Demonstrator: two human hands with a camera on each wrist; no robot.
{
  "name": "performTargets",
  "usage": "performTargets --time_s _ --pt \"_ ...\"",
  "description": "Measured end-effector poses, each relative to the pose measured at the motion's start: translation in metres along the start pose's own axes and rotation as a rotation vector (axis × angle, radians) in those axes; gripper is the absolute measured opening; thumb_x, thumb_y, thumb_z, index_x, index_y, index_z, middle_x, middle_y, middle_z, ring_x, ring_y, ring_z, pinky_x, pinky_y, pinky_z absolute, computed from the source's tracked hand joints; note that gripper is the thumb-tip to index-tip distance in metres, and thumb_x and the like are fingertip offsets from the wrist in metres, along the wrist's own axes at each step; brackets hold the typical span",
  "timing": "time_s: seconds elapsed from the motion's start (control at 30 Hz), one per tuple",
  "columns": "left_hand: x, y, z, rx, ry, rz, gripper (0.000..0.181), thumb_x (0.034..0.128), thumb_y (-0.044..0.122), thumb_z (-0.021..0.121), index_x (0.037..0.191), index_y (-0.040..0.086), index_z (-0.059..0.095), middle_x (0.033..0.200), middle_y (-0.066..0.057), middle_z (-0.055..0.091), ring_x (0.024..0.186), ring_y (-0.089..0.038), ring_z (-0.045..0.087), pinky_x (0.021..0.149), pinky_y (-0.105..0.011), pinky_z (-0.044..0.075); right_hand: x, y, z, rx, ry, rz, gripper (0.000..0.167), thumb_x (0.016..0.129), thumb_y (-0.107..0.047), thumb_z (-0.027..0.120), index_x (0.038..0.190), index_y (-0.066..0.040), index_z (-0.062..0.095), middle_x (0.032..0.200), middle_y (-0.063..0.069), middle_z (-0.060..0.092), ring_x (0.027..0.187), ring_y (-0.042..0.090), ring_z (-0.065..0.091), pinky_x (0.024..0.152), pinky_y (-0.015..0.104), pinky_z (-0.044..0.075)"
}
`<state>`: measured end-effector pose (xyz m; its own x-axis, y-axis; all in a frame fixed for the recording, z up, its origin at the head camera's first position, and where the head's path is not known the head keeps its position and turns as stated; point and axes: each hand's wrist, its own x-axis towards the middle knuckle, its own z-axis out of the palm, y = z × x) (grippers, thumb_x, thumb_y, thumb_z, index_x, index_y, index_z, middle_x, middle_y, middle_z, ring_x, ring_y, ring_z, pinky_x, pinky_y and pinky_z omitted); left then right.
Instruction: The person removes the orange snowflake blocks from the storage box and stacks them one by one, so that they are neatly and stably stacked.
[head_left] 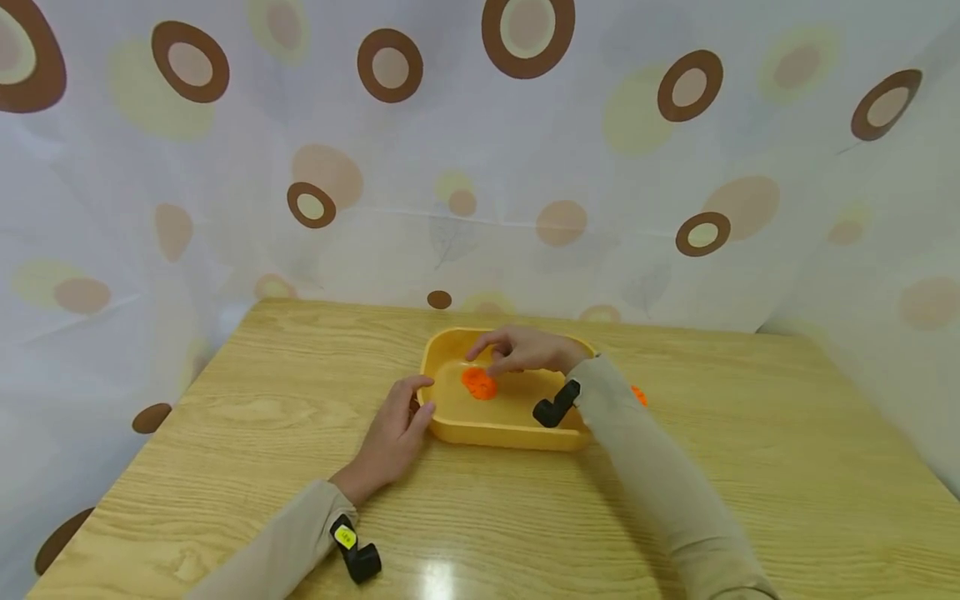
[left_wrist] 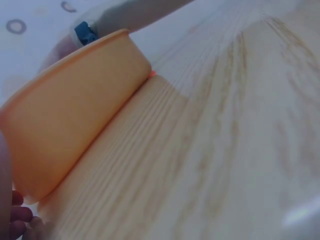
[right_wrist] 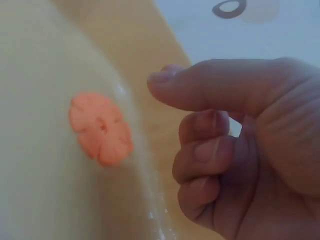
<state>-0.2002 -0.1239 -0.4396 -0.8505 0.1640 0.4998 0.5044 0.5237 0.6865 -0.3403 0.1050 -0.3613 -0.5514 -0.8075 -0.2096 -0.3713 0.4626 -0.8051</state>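
A yellow plastic basin [head_left: 487, 435] stands on the wooden table. Inside it lies an orange flower-shaped piece [head_left: 478, 383], flat, notched round its edge, with a small hole in its middle in the right wrist view. At the basin's left end my left hand [head_left: 395, 429] grips the wall, thumb toward the near corner; some fingertips show low in the left wrist view. Over the basin hovers my right hand [head_left: 528, 348], apart from the orange piece [right_wrist: 101, 128] in the right wrist view. Its fingers are loosely bent and hold nothing.
Another orange object [head_left: 639, 396] lies just right of the basin, mostly hidden by the right sleeve. The wooden table [head_left: 247, 417] meets a white patterned curtain [head_left: 450, 167] at the back and sides. Each sleeve carries a black strap piece.
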Motion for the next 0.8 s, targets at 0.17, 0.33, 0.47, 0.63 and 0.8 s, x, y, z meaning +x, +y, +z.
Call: performTargets --time_s 0.17,0.33,0.47,0.63,0.8 --pt "-0.001 0.001 0.001 0.003 -0.004 -0.007 0.031 0.0973 0.013 0.050 0.126 0.001 0.050 0.097 -0.008 0.047 0.083 -0.016 0.046 0.074 -0.029 0.042 0.001 0.004 0.005 -0.010 -0.048 -0.057 0.040 0.086 0.000 0.062 0.126 0.004 0.058 0.061 -0.003 0.040 0.054 0.009 0.034 0.057 0.020 0.031" --pt "-0.001 0.001 0.000 0.013 -0.001 -0.002 0.031 0.0972 0.013 0.050 0.126 0.001 0.050 0.097 -0.008 0.048 0.082 -0.016 0.046 0.074 -0.029 0.042 0.003 0.008 0.009 -0.012 -0.033 -0.084 0.042 0.084 0.000 0.067 0.125 0.005 0.058 0.058 -0.004 0.038 0.053 0.008 0.033 0.057 0.019 0.033" --pt "-0.001 0.002 0.000 0.020 -0.002 0.001 0.030 0.0969 0.013 0.050 0.125 0.003 0.050 0.096 -0.007 0.048 0.082 -0.015 0.046 0.073 -0.029 0.042 0.005 0.011 0.011 -0.047 -0.021 -0.080 0.043 0.084 -0.003 0.070 0.125 0.002 0.059 0.056 -0.005 0.037 0.050 0.008 0.031 0.055 0.020 0.032" --pt "-0.001 0.002 0.000 0.013 -0.007 0.004 0.030 0.0972 0.013 0.050 0.125 0.002 0.050 0.096 -0.008 0.048 0.082 -0.016 0.046 0.073 -0.029 0.042 0.005 0.011 0.012 -0.062 -0.019 -0.068 0.044 0.084 -0.003 0.070 0.126 0.001 0.060 0.055 -0.004 0.036 0.050 0.009 0.030 0.055 0.020 0.032" --pt "0.000 0.001 0.001 0.021 0.003 0.003 0.031 0.0967 0.013 0.050 0.125 0.001 0.050 0.097 -0.008 0.047 0.082 -0.016 0.046 0.073 -0.029 0.043 0.006 0.012 0.013 -0.078 -0.022 -0.052 0.042 0.083 -0.004 0.071 0.124 -0.002 0.062 0.057 -0.003 0.036 0.051 0.010 0.031 0.055 0.020 0.032"
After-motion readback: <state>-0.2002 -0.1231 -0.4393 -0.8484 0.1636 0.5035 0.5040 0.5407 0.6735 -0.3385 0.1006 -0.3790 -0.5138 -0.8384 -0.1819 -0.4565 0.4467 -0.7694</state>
